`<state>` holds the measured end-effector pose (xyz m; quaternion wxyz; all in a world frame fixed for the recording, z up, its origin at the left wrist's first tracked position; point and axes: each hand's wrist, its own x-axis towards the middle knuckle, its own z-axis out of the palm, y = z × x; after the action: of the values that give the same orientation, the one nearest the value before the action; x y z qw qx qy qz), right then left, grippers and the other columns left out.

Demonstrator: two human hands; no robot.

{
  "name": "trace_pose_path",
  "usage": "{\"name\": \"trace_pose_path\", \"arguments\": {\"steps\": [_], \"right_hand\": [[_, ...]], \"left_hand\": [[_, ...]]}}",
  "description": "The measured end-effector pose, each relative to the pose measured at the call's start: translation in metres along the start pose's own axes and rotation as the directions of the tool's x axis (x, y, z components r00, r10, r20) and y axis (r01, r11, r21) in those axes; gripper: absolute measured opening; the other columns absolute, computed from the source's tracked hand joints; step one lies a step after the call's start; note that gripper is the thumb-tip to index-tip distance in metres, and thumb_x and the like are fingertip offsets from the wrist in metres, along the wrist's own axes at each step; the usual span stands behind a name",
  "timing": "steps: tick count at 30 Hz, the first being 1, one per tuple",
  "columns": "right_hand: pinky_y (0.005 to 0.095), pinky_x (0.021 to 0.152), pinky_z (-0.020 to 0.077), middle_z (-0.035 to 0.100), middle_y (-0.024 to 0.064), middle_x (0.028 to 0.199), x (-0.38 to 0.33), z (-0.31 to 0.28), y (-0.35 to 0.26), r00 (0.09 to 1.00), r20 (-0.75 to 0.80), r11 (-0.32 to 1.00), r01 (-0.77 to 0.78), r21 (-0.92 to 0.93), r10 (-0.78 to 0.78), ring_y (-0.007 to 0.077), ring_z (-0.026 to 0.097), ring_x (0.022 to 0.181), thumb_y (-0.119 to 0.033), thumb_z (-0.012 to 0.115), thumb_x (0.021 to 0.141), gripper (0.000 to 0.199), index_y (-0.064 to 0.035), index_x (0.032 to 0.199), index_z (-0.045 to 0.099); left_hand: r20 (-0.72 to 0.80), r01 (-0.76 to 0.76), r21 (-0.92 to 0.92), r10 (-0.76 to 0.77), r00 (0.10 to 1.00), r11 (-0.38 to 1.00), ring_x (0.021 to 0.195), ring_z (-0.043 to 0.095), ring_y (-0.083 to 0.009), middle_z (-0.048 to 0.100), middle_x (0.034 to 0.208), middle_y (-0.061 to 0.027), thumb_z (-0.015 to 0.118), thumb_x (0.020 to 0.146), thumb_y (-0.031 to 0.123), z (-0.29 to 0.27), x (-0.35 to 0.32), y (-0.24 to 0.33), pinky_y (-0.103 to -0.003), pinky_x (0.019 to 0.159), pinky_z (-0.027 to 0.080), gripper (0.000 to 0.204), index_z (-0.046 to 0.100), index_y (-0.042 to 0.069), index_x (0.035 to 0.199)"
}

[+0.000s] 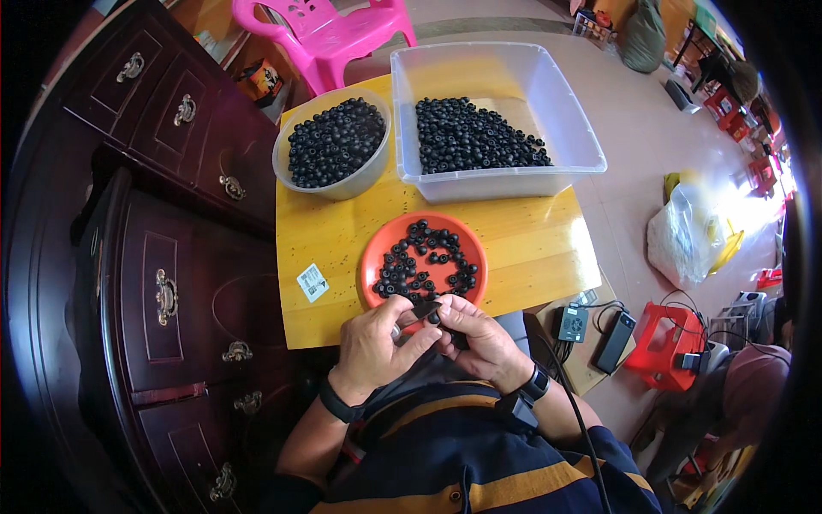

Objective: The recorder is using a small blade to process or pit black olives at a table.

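In front of my body, both hands meet just over the near rim of an orange-red plate (481, 265). My left hand (370, 344) is closed, its fingertips at a small dark, pointed blade (425, 309). Between the thumb and fingers of my right hand (484, 343) is a small round black piece (434, 318), right by the blade. More black shows under my right fingers, partly hidden. Several black bead-like pieces (402, 267) with holes lie spread over the plate.
A round translucent tub (282, 167) and a large clear bin (548, 103), both with many black pieces, stand on the yellow table (522, 248). A small white label (312, 282) lies at left. Dark drawers (163, 343) flank the table; a pink chair (342, 38) stands beyond.
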<state>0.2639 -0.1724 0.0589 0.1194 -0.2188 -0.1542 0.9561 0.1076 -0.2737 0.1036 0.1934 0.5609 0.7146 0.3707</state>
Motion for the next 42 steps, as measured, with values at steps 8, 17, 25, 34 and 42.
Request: {"name": "trace_pose_path", "arguments": {"steps": [8,17,25,34,42], "right_hand": [[0.0154,0.061,0.0489,0.063,-0.0044,0.084,0.001,0.003,0.009,1.000,-0.003,1.000,-0.014,-0.006,0.014,0.0022,0.059,0.068,-0.018,0.058,0.100,0.007,-0.0125,0.103,0.061],[0.0153,0.063,0.0503,0.064,-0.0034,0.089,0.002,0.006,0.010,1.000,0.003,1.000,-0.020,-0.002,0.020,0.0025,0.060,0.069,-0.016,0.058,0.100,0.006,-0.0117,0.103,0.061],[0.0178,0.066,0.0491,0.064,-0.0032,0.091,0.006,-0.001,0.016,0.996,0.077,0.998,0.050,0.030,-0.052,0.0038,0.058,0.074,-0.014,0.060,0.099,0.006,-0.0120,0.104,0.061],[0.0193,0.066,0.0493,0.062,-0.0034,0.090,0.009,-0.002,0.012,0.995,0.096,0.993,-0.030,0.116,0.019,0.0050,0.058,0.077,-0.018,0.060,0.099,0.007,-0.0117,0.102,0.061],[0.0204,0.069,0.0538,0.062,-0.0016,0.090,0.007,0.005,0.007,0.996,0.083,0.989,-0.051,0.140,0.039,0.0066,0.061,0.075,-0.018,0.059,0.100,0.008,-0.0105,0.102,0.060]], "left_hand": [[-0.032,-0.057,0.074,0.059,0.998,0.996,0.058,0.066,-0.0256,0.066,0.070,-0.0078,0.073,0.085,0.047,-0.002,-0.005,0.001,-0.035,0.053,0.050,0.042,0.060,0.007,0.084],[-0.033,-0.062,0.099,0.065,0.997,0.993,0.059,0.066,-0.0273,0.065,0.070,-0.0075,0.071,0.086,0.049,-0.004,-0.006,0.000,-0.037,0.053,0.051,0.043,0.060,0.007,0.083],[-0.015,-0.092,0.170,0.096,0.995,0.981,0.056,0.064,-0.0284,0.061,0.062,-0.0074,0.069,0.088,0.044,-0.002,-0.005,-0.002,-0.038,0.050,0.049,0.040,0.057,0.008,0.076],[-0.031,-0.086,-0.001,0.086,0.996,0.996,0.052,0.061,-0.0217,0.060,0.062,-0.0074,0.074,0.088,0.033,-0.001,-0.003,-0.006,-0.033,0.050,0.047,0.031,0.060,0.005,0.081],[-0.068,-0.085,-0.151,0.075,0.995,0.985,0.054,0.060,-0.0166,0.060,0.065,-0.0061,0.077,0.083,0.012,-0.012,0.003,0.014,-0.030,0.052,0.047,0.023,0.064,0.004,0.100]]}}
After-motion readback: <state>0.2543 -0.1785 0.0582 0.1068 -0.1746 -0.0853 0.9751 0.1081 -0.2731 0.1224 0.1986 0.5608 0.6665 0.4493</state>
